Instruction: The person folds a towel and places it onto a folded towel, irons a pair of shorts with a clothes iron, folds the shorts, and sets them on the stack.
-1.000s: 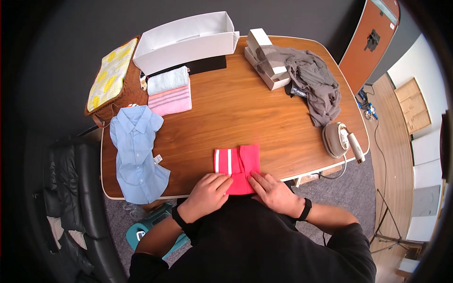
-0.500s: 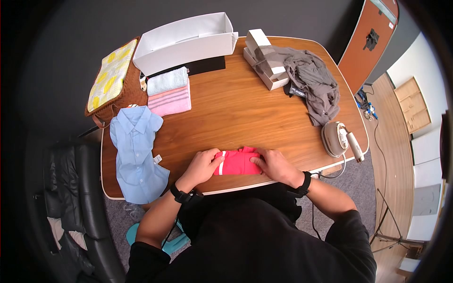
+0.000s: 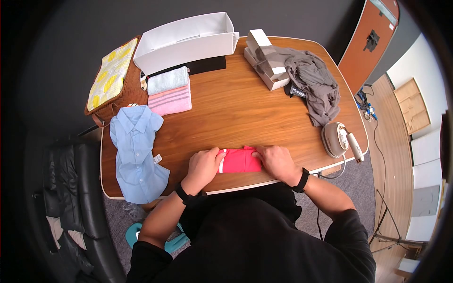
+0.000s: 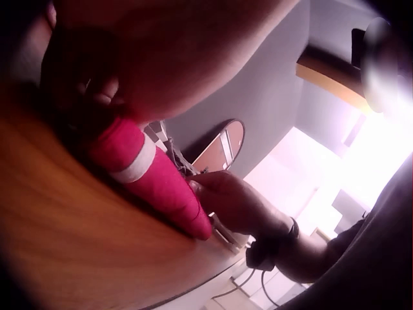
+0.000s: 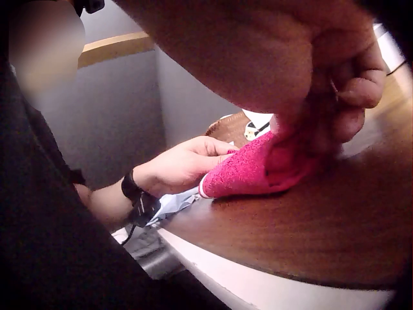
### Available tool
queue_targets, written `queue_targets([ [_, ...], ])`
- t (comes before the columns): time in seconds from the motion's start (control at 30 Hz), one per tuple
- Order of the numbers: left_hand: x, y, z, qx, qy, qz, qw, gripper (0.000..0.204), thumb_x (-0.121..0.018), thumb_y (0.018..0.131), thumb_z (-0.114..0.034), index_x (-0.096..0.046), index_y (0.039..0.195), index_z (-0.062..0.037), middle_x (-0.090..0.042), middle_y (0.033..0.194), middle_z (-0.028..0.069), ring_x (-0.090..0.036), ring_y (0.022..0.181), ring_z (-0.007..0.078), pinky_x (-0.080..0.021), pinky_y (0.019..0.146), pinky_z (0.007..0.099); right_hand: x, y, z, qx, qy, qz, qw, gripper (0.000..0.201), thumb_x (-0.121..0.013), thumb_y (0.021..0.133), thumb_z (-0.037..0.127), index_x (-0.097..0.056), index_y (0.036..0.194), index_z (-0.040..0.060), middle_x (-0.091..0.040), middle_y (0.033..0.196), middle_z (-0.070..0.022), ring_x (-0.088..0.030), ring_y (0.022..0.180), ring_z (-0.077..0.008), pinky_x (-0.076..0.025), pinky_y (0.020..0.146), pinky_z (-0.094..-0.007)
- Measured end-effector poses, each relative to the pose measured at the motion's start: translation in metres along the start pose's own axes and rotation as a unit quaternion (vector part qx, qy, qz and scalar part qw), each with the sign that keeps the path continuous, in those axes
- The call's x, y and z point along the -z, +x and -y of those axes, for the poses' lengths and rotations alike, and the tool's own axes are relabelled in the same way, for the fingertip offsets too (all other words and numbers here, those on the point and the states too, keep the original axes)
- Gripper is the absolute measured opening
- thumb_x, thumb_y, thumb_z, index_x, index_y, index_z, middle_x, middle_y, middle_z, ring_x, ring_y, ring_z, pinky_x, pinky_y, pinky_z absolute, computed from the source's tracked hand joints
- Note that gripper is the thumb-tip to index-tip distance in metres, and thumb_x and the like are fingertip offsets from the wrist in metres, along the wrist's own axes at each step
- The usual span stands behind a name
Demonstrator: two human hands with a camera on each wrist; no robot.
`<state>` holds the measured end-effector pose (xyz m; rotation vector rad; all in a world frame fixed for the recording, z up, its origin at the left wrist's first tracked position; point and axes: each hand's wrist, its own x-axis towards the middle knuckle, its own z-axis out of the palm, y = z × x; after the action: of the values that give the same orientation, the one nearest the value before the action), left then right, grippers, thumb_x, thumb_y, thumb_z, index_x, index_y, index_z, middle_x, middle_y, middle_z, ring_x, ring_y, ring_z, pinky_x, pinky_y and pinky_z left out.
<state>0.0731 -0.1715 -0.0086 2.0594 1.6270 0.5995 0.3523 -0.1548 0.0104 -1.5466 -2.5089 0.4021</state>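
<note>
A red-pink cloth with a white stripe [image 3: 239, 161] lies folded into a thick bundle at the table's near edge. My left hand [image 3: 204, 166] grips its left end, thumb on the near side, by the stripe. The right end is pinched by my right hand [image 3: 279, 164], its fingers curled behind the cloth. In the left wrist view the bundle [image 4: 164, 187] looks like a rounded roll resting on the wood. From the right wrist, the layers of the cloth [image 5: 242, 169] show at the end beside my curled right fingers [image 5: 358, 97].
A blue shirt [image 3: 137, 151] lies at the left, with folded towels [image 3: 172, 96] behind it. Farther back stand a woven basket [image 3: 127, 87] and a white box [image 3: 186, 49]. Toward the right are a smaller box [image 3: 278, 82], grey cloth [image 3: 314, 78] and a beige appliance [image 3: 333, 140].
The cloth went from a flatter, taller piece to a narrow folded bundle and moved away from my body. Both hands shifted from its near edge to its two ends.
</note>
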Motion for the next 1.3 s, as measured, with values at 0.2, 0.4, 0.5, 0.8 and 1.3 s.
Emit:
queue_targets([
  [0.2,0.000,-0.010,-0.002,-0.040,0.003,-0.076,0.996,0.024,-0.075,0.104,-0.023,-0.071,0.100,0.0003,-0.069,0.085,0.0232,-0.068,0.079,0.0470,-0.053,0.070,0.0538,0.000,0.001,-0.001,0.009,-0.006,-0.007,1.000,0.038,-0.064,0.110,0.041,-0.073,0.100,0.0064,-0.072,0.074,-0.0216,-0.075,0.076,-0.0426,-0.060,0.066,-0.0538],
  [0.4,-0.001,-0.017,0.002,-0.037,-0.088,-0.117,0.989,0.017,-0.081,0.096,-0.008,-0.069,0.093,0.0042,-0.066,0.086,0.0191,-0.067,0.073,0.0374,-0.053,0.067,0.0457,-0.002,-0.007,0.012,-0.034,0.144,-0.073,0.986,0.032,-0.077,0.103,0.031,-0.071,0.105,-0.0006,-0.072,0.091,-0.0275,-0.072,0.084,-0.0501,-0.061,0.074,-0.0546],
  [0.5,-0.002,-0.017,0.006,-0.031,-0.095,-0.114,0.988,0.016,-0.080,0.095,-0.006,-0.068,0.090,0.0048,-0.067,0.086,0.0192,-0.068,0.073,0.0358,-0.054,0.067,0.0436,-0.006,-0.004,0.015,-0.014,0.167,-0.109,0.980,0.034,-0.081,0.099,0.027,-0.071,0.109,-0.0041,-0.070,0.103,-0.0288,-0.071,0.091,-0.0514,-0.061,0.081,-0.0545],
  [0.8,-0.004,-0.020,0.010,-0.017,-0.108,-0.123,0.986,0.016,-0.079,0.096,-0.005,-0.068,0.090,0.0051,-0.068,0.085,0.0193,-0.068,0.073,0.0353,-0.053,0.067,0.0424,-0.018,0.003,0.006,0.017,0.208,-0.085,0.974,0.030,-0.080,0.099,0.023,-0.078,0.118,0.0001,-0.070,0.107,-0.0250,-0.070,0.101,-0.0458,-0.060,0.090,-0.0514],
  [1.3,-0.009,-0.024,0.015,-0.009,-0.124,-0.123,0.985,0.018,-0.079,0.097,-0.009,-0.067,0.095,0.0039,-0.068,0.092,0.0197,-0.068,0.078,0.0389,-0.053,0.070,0.0459,-0.011,0.016,0.018,0.089,0.200,-0.033,0.975,0.044,-0.087,0.091,0.026,-0.076,0.124,-0.0010,-0.070,0.110,-0.0233,-0.069,0.108,-0.0440,-0.059,0.095,-0.0487],
])
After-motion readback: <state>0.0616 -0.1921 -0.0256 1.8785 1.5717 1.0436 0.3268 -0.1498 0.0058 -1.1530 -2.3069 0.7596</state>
